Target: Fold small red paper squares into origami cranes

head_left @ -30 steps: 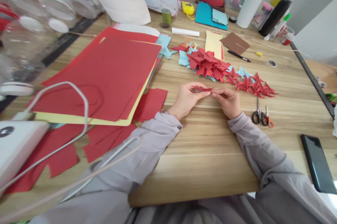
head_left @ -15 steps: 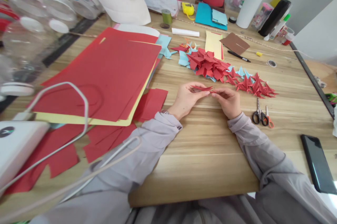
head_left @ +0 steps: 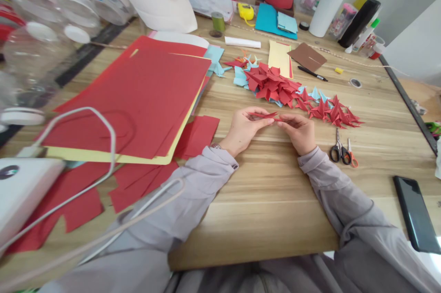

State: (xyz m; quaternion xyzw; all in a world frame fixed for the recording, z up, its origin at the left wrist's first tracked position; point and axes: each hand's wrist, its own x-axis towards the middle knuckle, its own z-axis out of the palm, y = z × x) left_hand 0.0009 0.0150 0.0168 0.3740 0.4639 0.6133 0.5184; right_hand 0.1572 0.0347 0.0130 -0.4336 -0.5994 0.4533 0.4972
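Between thumb and fingers, my left hand (head_left: 243, 130) pinches a narrow piece of folded red paper (head_left: 264, 115). My right hand (head_left: 299, 131) is closed at the paper's right end, thumb and fingertips pressed together on its tip. The paper is held just above the table, and the fingers cover part of its folds. Right behind my hands lies a heap of red folded paper cranes (head_left: 272, 84), with light blue ones among them. More red cranes (head_left: 332, 110) trail off to the right.
Large red sheets (head_left: 138, 95) and cut red pieces (head_left: 198, 137) lie at left, near a white device (head_left: 27, 196) whose cable crosses my left sleeve. Black scissors (head_left: 339, 148), orange scissors (head_left: 350, 155) and a phone (head_left: 415, 212) are at right. Clear jars (head_left: 31, 54) stand far left.
The right fingertips have shifted very slightly to the right along the folded red paper. My left hand keeps its pinch, and everything else stays put.
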